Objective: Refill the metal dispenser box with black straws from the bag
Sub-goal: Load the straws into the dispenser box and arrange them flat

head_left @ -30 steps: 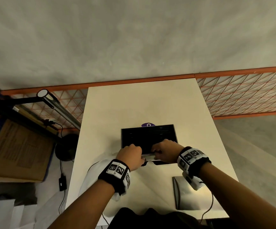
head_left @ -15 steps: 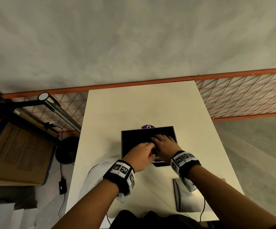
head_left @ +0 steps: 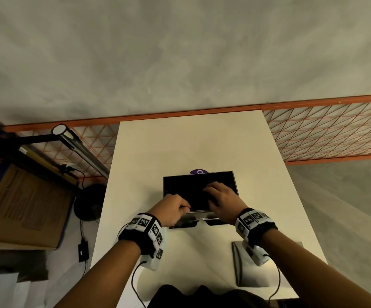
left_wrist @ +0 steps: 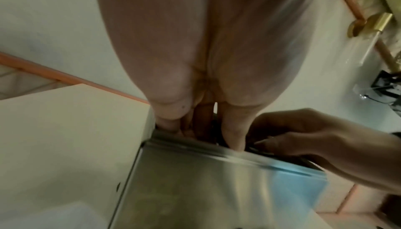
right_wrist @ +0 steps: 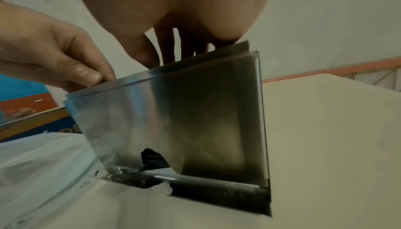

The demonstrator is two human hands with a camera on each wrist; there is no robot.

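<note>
Right now the metal dispenser box (head_left: 200, 192) is standing open-topped at the middle of the white table (head_left: 180, 143), filled dark with black straws (head_left: 184, 192). At the box's near left edge the left hand (head_left: 171, 210) is pinching the front rim between thumb and curled fingers. Over the box's right half the right hand (head_left: 222, 201) is lying with fingers spread flat, pressing down on the straws. Just left of the box's foot, the clear plastic bag (right_wrist: 43, 164) is lying crumpled on the table.
</note>
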